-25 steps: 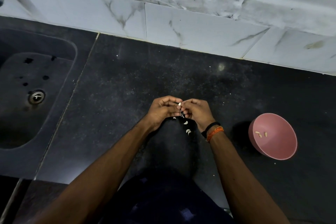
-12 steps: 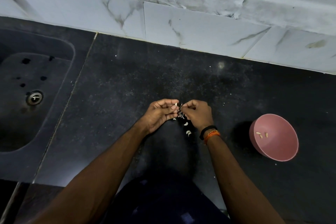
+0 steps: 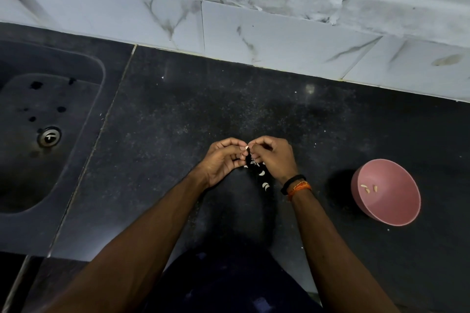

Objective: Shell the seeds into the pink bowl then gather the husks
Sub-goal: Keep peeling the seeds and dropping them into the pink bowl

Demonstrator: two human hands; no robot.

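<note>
Two hands meet at the middle of the dark countertop [image 3: 254,109], fingertips against fingertips. The left hand [image 3: 223,160] and the right hand [image 3: 276,157] both pinch one small pale seed [image 3: 246,147] between thumb and first fingers, so each grip is narrow and closed on this same seed. The other fingers of both hands are curled in toward the palms.

Just under the hands, on the countertop, lie some white husks [image 3: 262,173], curved like small crescents; a few more pieces lie directly below the fingers, partly hidden by them. On the right wrist there is a black band [image 3: 292,181] and next to it an orange thread [image 3: 300,187].

The pink bowl [image 3: 396,213] stands on the countertop to the right of the hands, well apart from them, and it looks tilted toward the camera. Inside it lie a few shelled seeds [image 3: 367,188] near the left wall.

Far to the left a dark sink [image 3: 84,134] is set in the counter, with a metal drain [image 3: 49,137] in its bottom. Behind the countertop runs a wall of white marbled tiles [image 3: 279,40].
</note>
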